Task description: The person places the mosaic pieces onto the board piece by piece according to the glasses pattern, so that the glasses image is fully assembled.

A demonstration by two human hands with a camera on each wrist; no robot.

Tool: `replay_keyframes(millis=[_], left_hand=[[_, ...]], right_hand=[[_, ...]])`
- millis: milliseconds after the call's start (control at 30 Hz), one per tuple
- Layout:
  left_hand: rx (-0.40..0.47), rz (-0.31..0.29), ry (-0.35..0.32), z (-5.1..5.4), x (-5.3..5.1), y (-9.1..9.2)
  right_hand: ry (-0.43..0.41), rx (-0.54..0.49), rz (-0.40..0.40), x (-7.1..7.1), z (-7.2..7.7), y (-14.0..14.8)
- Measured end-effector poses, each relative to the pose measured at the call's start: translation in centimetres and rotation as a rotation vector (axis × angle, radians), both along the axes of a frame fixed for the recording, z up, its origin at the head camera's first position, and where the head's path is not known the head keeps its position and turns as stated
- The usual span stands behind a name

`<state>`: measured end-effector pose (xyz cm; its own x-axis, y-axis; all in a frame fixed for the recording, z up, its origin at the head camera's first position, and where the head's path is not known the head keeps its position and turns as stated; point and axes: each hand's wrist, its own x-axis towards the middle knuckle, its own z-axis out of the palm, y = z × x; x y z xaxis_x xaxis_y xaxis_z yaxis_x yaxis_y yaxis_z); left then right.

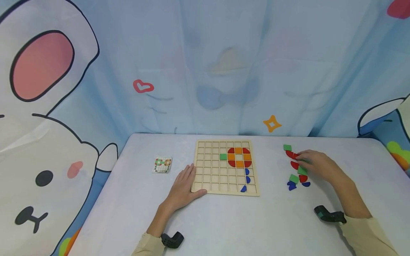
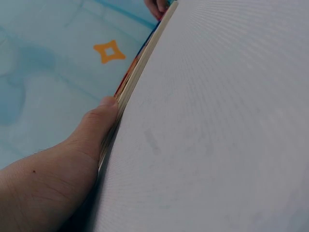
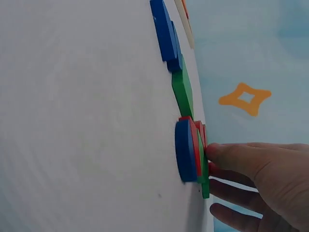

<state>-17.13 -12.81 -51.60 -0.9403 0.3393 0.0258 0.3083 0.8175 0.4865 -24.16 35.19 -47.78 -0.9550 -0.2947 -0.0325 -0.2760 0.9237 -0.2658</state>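
Note:
My left hand rests at the lower left corner of a wooden grid board, fingers along its left side and thumb on the front edge. In the left wrist view the thumb presses against the board's edge. The board bears red quarter-round and orange square pieces in a ring, a green square beside it and several blue pieces below. My right hand reaches over loose pieces, its fingertips at a red piece. Thumb and fingers look apart; the contact is partly hidden.
A small printed pattern card lies left of the board. Loose green squares, red pieces and blue pieces are scattered right of the board. A patterned curtain hangs behind the white table.

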Motion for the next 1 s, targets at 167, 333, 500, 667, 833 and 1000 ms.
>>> replay_keyframes(millis=[167, 333, 500, 667, 833, 1000], left_hand=[[0.005, 0.002, -0.004, 0.1, 0.0, 0.0], [0.002, 0.001, -0.005, 0.2, 0.1, 0.1], [0.006, 0.001, -0.007, 0.2, 0.1, 0.1], [-0.001, -0.001, -0.001, 0.0, 0.1, 0.0], [-0.004, -0.002, 0.006, -0.1, 0.1, 0.0], [-0.007, -0.001, 0.011, -0.1, 0.0, 0.0]], right_hand=[[0.008, -0.07, -0.093, 0.2, 0.0, -0.8], [0.027, -0.081, -0.138, 0.4, 0.2, -1.6], [0.031, -0.09, -0.151, 0.5, 0.3, -2.0], [-0.003, -0.097, -0.197, 0.6, 0.5, -2.0], [-0.003, -0.104, -0.238, 0.6, 0.3, -1.9], [0.014, -0.11, -0.259, 0.5, 0.1, -2.0]])
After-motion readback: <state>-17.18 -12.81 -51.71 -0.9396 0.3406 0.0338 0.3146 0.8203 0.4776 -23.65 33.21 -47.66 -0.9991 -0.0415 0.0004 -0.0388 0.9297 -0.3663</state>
